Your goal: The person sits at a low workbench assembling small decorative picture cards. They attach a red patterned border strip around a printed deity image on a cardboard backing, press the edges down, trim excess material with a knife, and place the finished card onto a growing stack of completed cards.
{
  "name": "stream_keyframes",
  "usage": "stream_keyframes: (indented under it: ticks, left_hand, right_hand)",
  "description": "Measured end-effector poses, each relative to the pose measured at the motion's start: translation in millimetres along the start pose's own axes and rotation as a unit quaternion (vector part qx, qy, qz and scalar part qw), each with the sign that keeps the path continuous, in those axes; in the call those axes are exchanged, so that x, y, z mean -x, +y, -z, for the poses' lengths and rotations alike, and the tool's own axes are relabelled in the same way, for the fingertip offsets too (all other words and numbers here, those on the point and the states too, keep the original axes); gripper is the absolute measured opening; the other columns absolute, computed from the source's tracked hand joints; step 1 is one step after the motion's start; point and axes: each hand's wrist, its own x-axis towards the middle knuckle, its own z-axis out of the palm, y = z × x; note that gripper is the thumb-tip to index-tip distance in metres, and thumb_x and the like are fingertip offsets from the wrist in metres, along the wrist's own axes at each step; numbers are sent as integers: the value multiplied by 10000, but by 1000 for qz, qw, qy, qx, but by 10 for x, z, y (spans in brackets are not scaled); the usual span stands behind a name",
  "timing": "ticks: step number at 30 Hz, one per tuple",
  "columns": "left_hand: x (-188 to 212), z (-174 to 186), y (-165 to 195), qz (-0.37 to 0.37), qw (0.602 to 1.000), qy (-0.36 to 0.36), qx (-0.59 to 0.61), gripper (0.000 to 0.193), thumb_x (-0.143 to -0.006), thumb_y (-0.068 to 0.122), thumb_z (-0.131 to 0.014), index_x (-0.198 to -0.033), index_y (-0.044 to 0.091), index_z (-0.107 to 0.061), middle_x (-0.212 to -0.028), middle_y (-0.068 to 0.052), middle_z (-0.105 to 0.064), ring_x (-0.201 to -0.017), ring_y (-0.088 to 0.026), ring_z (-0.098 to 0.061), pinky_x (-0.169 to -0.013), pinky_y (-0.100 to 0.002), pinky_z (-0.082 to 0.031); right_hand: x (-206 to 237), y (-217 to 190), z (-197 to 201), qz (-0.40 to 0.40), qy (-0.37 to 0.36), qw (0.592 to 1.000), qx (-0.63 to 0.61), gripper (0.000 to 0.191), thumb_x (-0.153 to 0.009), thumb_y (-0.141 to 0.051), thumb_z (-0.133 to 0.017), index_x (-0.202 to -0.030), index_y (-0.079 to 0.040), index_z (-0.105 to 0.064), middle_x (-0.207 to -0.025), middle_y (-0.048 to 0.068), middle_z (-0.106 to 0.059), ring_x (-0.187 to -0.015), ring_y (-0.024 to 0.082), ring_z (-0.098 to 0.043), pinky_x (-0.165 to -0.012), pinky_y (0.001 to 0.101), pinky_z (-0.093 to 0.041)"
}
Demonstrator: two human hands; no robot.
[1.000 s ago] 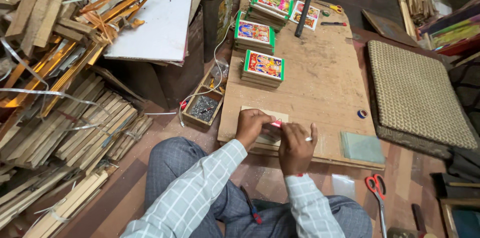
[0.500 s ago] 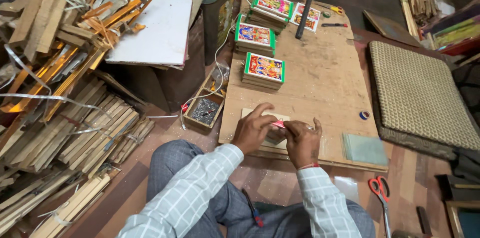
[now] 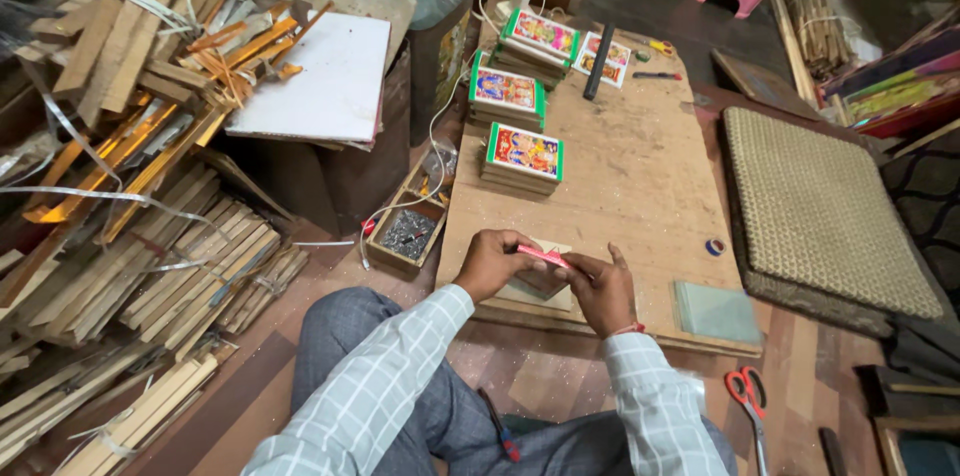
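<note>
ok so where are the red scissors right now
In the head view, the red scissors lie on the floor at lower right, past the right hand, just below the wooden board's near corner and the glass pane.

Two hands, the left hand point(image 3: 497, 264) and the right hand point(image 3: 603, 288), meet on one thin pink strip point(image 3: 543, 256). Ahead of them lie three stacks of colourful framed prints: the nearest stack point(image 3: 523, 157), the middle stack point(image 3: 506, 96) and the far stack point(image 3: 539, 38). Beyond those lies one loose print point(image 3: 611, 56). One glass pane point(image 3: 714, 311) rests just right of the right hand, and one pair of red-handled scissors point(image 3: 746, 396) lies behind it.
</note>
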Motion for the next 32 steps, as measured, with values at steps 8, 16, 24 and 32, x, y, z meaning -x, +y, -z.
stream_keyframes:
  ticks: [8,16,24,32]
  left_hand:
    - [-3,-106,-18,14,998,38,52,200,-791,84,-822,-962,-5,-770,-856,-56,-799,-762,-94,-723,-700,-266,-590]
    - [94,-119,119,-24,997,60,-50,198,-790,100,-837,-954,8,-776,-891,-86,-809,-786,-91,-717,-718,-276,-590]
    - [105,-98,401,-60,987,-34,-144,340,-828,20,-700,-1167,38,-717,-1043,-154,-775,-964,-243,-770,-840,-341,-601]
    - [79,-11,441,-111,973,-72,-188,347,-861,39,-694,-1206,57,-733,-1168,-160,-750,-1086,-278,-737,-922,-362,-574]
  right_hand:
    - [362,-590,52,255,193,943,94,231,-875,-247,-749,-1014,-65,-729,-937,141,-732,-921,334,-694,-1111,507,-386]
    - [332,-876,-202,201,-27,951,234,218,-823,-242,-733,-698,-64,-719,-683,157,-681,-665,305,-679,-1210,527,-299]
    - [392,-937,-255,187,-33,951,246,228,-791,-264,-740,-722,-46,-744,-626,176,-673,-620,324,-679,-1217,532,-196]
    - [292,-992,-239,164,-100,939,286,292,-788,-344,-771,-757,-54,-756,-636,196,-692,-674,350,-705,-1228,506,-188]
